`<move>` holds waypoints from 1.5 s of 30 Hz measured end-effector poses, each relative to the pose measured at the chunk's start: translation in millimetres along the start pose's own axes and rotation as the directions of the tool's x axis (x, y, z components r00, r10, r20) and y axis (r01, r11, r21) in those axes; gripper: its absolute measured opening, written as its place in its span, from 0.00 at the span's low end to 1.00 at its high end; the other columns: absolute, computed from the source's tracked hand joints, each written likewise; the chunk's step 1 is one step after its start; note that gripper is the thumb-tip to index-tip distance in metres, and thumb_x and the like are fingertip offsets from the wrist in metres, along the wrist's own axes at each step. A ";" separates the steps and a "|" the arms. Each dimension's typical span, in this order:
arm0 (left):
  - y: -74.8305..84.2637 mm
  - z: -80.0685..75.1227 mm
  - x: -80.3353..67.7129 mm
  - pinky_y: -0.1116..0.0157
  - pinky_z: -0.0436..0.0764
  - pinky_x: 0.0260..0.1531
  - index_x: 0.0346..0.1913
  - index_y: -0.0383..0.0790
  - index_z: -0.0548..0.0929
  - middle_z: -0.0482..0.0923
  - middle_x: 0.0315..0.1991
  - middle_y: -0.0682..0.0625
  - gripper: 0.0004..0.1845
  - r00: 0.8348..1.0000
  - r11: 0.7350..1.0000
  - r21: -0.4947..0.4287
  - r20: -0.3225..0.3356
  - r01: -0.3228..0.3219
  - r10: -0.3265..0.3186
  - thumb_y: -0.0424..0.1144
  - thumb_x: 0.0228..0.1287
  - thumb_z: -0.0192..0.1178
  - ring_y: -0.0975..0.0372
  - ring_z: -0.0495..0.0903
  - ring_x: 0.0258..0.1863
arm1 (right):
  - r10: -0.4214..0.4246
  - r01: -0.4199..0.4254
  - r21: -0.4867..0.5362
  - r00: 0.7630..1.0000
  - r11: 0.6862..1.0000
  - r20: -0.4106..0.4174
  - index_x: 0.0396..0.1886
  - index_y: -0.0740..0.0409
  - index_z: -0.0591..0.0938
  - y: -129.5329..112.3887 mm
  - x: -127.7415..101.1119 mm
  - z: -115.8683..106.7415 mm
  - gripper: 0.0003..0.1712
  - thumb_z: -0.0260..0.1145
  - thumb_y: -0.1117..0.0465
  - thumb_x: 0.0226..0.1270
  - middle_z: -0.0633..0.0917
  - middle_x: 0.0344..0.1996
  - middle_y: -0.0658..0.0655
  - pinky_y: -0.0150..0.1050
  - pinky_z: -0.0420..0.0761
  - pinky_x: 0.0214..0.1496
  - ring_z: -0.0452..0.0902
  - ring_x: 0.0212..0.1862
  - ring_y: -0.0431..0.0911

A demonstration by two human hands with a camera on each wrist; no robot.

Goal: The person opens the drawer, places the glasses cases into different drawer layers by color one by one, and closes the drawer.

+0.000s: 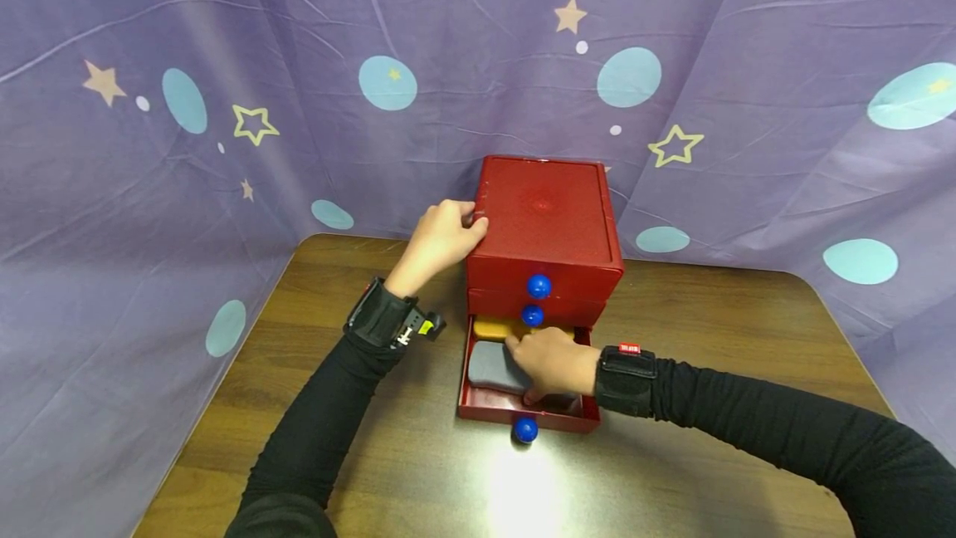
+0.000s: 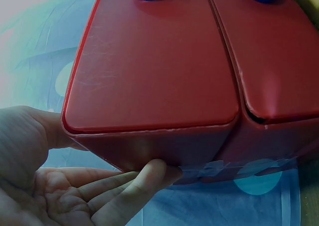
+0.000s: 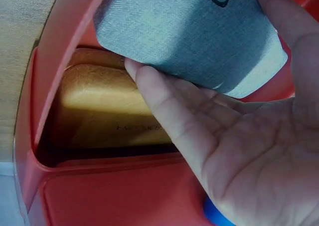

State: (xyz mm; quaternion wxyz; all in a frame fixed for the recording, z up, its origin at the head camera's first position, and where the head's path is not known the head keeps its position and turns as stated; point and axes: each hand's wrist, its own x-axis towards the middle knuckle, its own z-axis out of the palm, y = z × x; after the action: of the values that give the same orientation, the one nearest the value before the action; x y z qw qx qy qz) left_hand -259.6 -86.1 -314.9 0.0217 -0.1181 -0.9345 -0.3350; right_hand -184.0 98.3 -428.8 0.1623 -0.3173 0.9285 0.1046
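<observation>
A red cabinet with blue knobs stands on the table, its bottom drawer pulled out. My left hand rests on the cabinet's left side, thumb at the top edge; the left wrist view shows its fingers extended along the side wall. Inside the drawer, my right hand grips a grey fabric-covered case, thumb on one side and fingers on the other. Behind it lies a yellow-brown case with small lettering, partly under the cabinet front. The right hand hides part of the grey case.
The open drawer's blue knob points towards me. Above it, the upper drawers' knobs, a middle one and a top one, stick out close to my right hand. A purple patterned curtain hangs behind the wooden table.
</observation>
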 end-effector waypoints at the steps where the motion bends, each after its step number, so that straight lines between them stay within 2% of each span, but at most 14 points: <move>1: 0.3 -0.1 -0.2 0.55 0.81 0.48 0.64 0.36 0.82 0.86 0.52 0.41 0.23 1.000 1.000 0.001 -0.002 -0.001 0.001 0.42 0.71 0.57 0.53 0.82 0.42 | 0.001 -0.001 -0.004 1.000 1.000 0.000 0.49 0.58 0.77 -0.5 0.2 0.5 0.40 0.85 0.41 0.44 0.88 0.37 0.55 0.46 0.86 0.37 0.84 0.40 0.49; 7: 1.4 -0.4 -1.1 0.55 0.81 0.48 0.63 0.36 0.83 0.86 0.50 0.41 0.22 1.000 1.000 0.006 -0.011 -0.011 0.011 0.42 0.71 0.57 0.53 0.82 0.42 | 0.016 -0.016 -0.023 1.000 1.000 0.014 0.49 0.58 0.76 -3.3 1.8 2.3 0.40 0.85 0.41 0.44 0.88 0.40 0.56 0.46 0.86 0.41 0.85 0.43 0.50; 14: 1.2 -0.1 -1.8 0.53 0.82 0.51 0.63 0.35 0.82 0.85 0.55 0.40 0.22 1.000 1.000 0.013 -0.021 -0.010 0.011 0.42 0.71 0.57 0.51 0.84 0.46 | 0.022 -0.022 -0.025 1.000 0.999 0.007 0.48 0.57 0.76 -4.0 1.6 3.2 0.40 0.85 0.41 0.44 0.88 0.39 0.56 0.46 0.87 0.40 0.85 0.42 0.49; 20: 0.5 1.0 -1.9 0.54 0.82 0.50 0.64 0.35 0.82 0.86 0.54 0.41 0.23 1.000 1.000 0.013 -0.014 -0.002 0.002 0.42 0.71 0.57 0.53 0.82 0.43 | 0.029 -0.029 -0.018 0.999 0.999 0.013 0.49 0.55 0.76 -3.8 0.5 3.1 0.40 0.85 0.40 0.44 0.88 0.38 0.56 0.46 0.86 0.37 0.85 0.39 0.48; 30: 2.6 -1.1 -2.0 0.54 0.81 0.49 0.65 0.36 0.81 0.85 0.54 0.41 0.23 1.000 1.000 0.006 -0.003 0.007 -0.007 0.42 0.72 0.57 0.53 0.82 0.44 | 0.060 -0.058 -0.024 0.992 0.998 0.108 0.64 0.58 0.77 -0.7 -3.7 -12.0 0.46 0.80 0.37 0.51 0.88 0.43 0.56 0.49 0.87 0.39 0.85 0.45 0.49; 33: 2.5 -0.9 -1.7 0.55 0.81 0.48 0.65 0.36 0.81 0.86 0.52 0.41 0.23 1.000 1.000 0.008 -0.004 0.005 -0.005 0.42 0.71 0.57 0.54 0.81 0.42 | 0.057 -0.052 -0.043 0.992 0.998 0.116 0.64 0.58 0.78 0.0 -5.2 -16.9 0.45 0.79 0.37 0.52 0.88 0.43 0.57 0.49 0.87 0.40 0.86 0.45 0.50; 38: 1.9 -0.4 -1.5 0.55 0.80 0.47 0.64 0.36 0.82 0.86 0.49 0.41 0.23 1.000 1.000 0.009 -0.002 0.001 -0.001 0.42 0.72 0.56 0.54 0.80 0.41 | 0.052 -0.046 -0.051 0.991 0.998 0.122 0.58 0.58 0.81 0.8 -8.7 -23.3 0.40 0.78 0.37 0.54 0.89 0.41 0.57 0.49 0.87 0.41 0.87 0.44 0.51; 45: 0.8 0.1 -0.4 0.58 0.79 0.45 0.66 0.35 0.80 0.85 0.50 0.41 0.23 1.000 1.000 0.006 0.007 -0.001 0.001 0.42 0.72 0.56 0.55 0.80 0.40 | 0.055 -0.047 -0.064 0.991 0.997 0.121 0.54 0.58 0.82 1.6 -11.0 -25.4 0.37 0.77 0.37 0.55 0.89 0.39 0.57 0.50 0.87 0.40 0.87 0.42 0.51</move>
State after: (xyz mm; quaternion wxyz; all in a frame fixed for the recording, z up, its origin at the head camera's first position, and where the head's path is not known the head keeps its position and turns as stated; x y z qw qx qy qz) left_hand -259.0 -85.5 -314.5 0.0190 -0.1198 -0.9355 -0.3319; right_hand -182.8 98.1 -401.1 0.2064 -0.2912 0.9209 0.1564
